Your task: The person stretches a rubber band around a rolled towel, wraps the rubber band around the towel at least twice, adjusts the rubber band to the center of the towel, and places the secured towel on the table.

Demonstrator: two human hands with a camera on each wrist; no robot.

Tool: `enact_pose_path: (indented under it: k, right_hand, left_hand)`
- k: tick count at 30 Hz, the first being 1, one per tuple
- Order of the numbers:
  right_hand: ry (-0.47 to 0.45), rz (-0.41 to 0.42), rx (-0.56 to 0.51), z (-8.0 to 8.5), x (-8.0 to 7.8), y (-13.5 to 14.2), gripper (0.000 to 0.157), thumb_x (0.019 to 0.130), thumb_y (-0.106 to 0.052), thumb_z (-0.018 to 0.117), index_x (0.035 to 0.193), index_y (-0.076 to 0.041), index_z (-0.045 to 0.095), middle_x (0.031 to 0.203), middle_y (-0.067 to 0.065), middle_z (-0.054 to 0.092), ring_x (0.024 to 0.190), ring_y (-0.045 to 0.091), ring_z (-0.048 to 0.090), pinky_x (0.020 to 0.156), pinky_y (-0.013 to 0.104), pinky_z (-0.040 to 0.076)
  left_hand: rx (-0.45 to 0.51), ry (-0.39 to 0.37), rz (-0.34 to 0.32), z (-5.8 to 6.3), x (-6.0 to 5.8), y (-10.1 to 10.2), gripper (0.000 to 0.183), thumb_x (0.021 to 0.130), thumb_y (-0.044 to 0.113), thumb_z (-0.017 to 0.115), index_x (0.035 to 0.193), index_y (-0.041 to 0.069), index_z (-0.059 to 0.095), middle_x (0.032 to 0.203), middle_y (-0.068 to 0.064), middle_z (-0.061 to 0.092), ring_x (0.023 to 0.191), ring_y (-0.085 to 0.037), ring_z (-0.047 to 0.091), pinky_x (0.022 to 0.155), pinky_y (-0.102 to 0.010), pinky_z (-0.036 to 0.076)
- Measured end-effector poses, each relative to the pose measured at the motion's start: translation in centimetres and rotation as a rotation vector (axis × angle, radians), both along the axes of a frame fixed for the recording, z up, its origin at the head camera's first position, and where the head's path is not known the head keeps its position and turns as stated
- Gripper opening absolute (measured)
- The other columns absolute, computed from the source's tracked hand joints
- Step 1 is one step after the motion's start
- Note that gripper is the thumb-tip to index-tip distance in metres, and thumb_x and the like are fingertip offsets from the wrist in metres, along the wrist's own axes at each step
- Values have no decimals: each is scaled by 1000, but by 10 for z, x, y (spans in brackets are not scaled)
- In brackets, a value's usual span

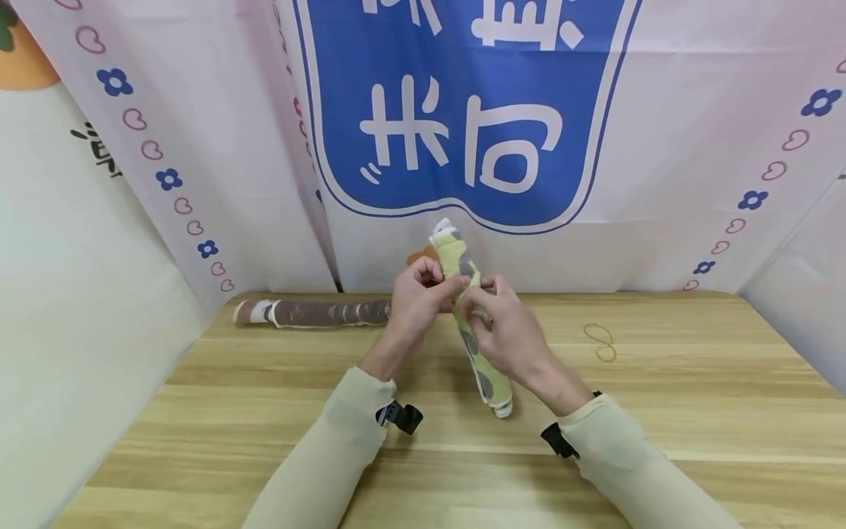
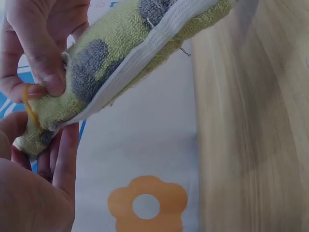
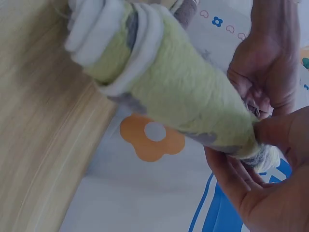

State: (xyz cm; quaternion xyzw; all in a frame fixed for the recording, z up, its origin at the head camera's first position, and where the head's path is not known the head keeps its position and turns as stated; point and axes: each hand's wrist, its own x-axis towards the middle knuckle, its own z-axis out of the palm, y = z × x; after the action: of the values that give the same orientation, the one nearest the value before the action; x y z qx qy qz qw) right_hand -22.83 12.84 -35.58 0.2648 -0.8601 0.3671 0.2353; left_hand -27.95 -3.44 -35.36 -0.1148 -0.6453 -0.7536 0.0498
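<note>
Nearby, a brown roll and rubber band flank hands gripping a rolled towel.

At six o'clock spreads a pale wood-grain tabletop. On it, a dark brown cloth roll lies at eight, a thin tan elastic band twisted into a figure eight at four. A white fabric backdrop bears a blue white-lettered panel at twelve, a heart-and-flower border at ten.

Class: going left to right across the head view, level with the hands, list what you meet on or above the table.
Brown roll → left hand → yellow-green roll → right hand → loose rubber band.
</note>
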Motion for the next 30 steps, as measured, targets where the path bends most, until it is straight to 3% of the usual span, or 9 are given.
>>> enact_pose_path:
  k: [2, 5, 12, 16, 22, 26, 30]
  right_hand:
    - [37, 3, 15, -1, 0, 0, 23, 87, 14, 69, 93, -9, 69, 116, 21, 61, 82, 34, 66, 65, 45, 59]
    - [6, 17, -27, 2, -1, 1, 22, 88, 14, 69, 93, -7, 69, 111, 17, 61, 87, 32, 65, 70, 44, 61]
    - [-290, 128, -297, 12, -4, 12, 14, 95, 10, 69, 103, 0, 65, 116, 16, 59, 109, 34, 67, 86, 46, 61]
    - [-370, 126, -328, 13, -4, 14, 10, 98, 1, 67, 106, -1, 62, 122, 17, 60, 114, 36, 65, 88, 49, 59]
    - [-310, -11, -141, 11, -3, 7, 33, 94, -20, 83, 105, -3, 57, 113, 14, 54, 106, 34, 65, 78, 42, 60]
    - [-196, -79, -62, 7, 0, -1, 35, 87, -12, 88, 100, -3, 57, 109, 16, 51, 97, 32, 65, 70, 37, 60]
    - [-43, -87, 4, 5, 2, -4, 27, 85, 1, 83, 98, -5, 60, 116, 21, 54, 73, 26, 60, 59, 37, 54]
  left_hand:
    - [-8, 5, 15, 1, 2, 1, 35, 90, 4, 82, 83, 10, 48, 83, -4, 54, 75, -15, 63, 57, -27, 60]
    - [19, -17, 8, 2, 1, 0, 33, 91, 7, 83, 87, 9, 51, 86, -5, 58, 79, -16, 66, 60, -29, 62]
    - [144, -80, -148, 3, -5, -4, 20, 97, 8, 75, 90, 9, 56, 99, -6, 68, 87, -18, 72, 81, -35, 63]
    - [121, -67, -151, 5, -7, -4, 29, 96, 4, 77, 85, 11, 51, 84, -1, 63, 81, -15, 71, 76, -32, 63]
    - [53, 6, -48, 5, -3, -1, 44, 91, 3, 84, 80, 12, 42, 75, -1, 51, 73, -13, 68, 65, -27, 61]
    - [25, 31, 12, 6, 3, 2, 46, 89, 3, 85, 79, 12, 42, 76, -2, 49, 69, -13, 62, 59, -24, 58]
    - [2, 27, 62, 7, 7, 5, 46, 88, 4, 86, 78, 11, 42, 77, -3, 46, 70, -15, 61, 58, -24, 57]
